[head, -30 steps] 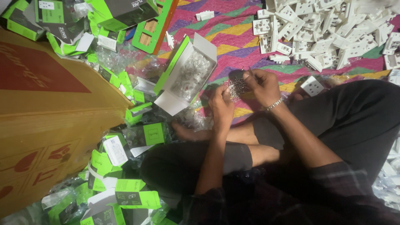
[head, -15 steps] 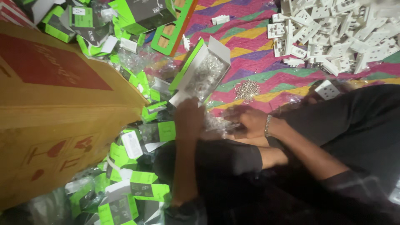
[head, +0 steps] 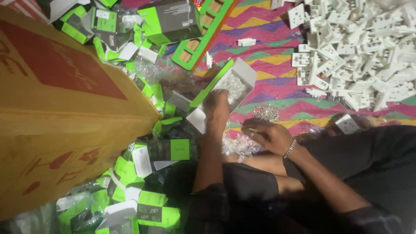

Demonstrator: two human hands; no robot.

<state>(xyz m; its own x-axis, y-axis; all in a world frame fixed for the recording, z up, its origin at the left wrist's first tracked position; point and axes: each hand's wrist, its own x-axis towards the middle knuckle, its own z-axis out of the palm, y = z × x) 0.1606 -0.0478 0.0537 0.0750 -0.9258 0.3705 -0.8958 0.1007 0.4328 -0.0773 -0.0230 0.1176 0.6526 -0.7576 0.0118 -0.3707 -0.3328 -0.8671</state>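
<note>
Grip unclear: left hand (head: 216,108) blurred at open box (head: 234,86); right hand (head: 268,136) pinching something indistinct

A large brown cardboard carton (head: 56,108) with red markings is filling the left side. A small open green-and-white box (head: 229,89) is lying near the middle, its white flap open, with the left hand (head: 216,108) resting at its near end. A bigger green-and-grey box (head: 173,19) is lying at the far edge, beside a flat green card tray (head: 203,37) with square cut-outs. Crumpled green-and-white boxes (head: 143,203) are lying scattered along the carton, near and far, some bearing green labels (head: 180,149).
</note>
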